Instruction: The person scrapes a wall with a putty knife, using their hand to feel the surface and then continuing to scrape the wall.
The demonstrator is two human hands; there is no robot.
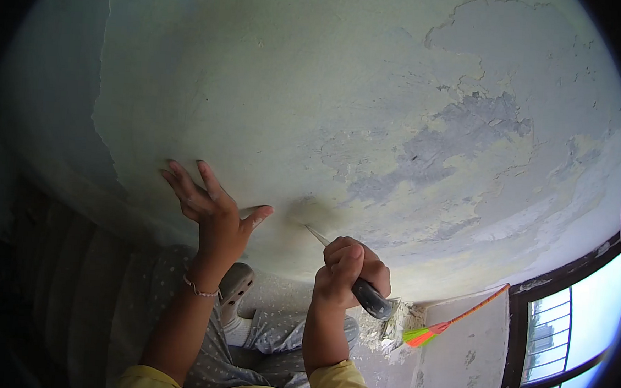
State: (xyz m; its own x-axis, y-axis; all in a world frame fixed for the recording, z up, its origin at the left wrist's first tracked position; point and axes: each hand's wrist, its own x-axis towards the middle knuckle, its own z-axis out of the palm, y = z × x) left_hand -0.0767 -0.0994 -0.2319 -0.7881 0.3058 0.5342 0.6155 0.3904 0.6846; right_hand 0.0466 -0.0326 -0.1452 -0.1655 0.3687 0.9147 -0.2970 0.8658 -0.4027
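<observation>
My right hand [345, 271] is wrapped round the dark handle of a scraper [373, 300]. Its thin metal blade, seen nearly edge-on, points up and left, with the tip right at the painted wall [272, 127]. A shadowy smudge lies on the wall just above the tip. Left of the tool, my left hand [214, 201] has its fingers spread and its fingertips against the wall; the thumb stretches toward the blade. Whitish dust marks that thumb and some fingertips. Grey patches of peeled paint [426, 155] run up and right from the blade.
An orange and green broom [426, 334] leans at the lower right, near a heap of pale flakes [396, 320]. A barred window [549, 333] stands beyond it. Dim steps [71, 272] descend at the left. My shoe [236, 285] and dotted trousers are below my hands.
</observation>
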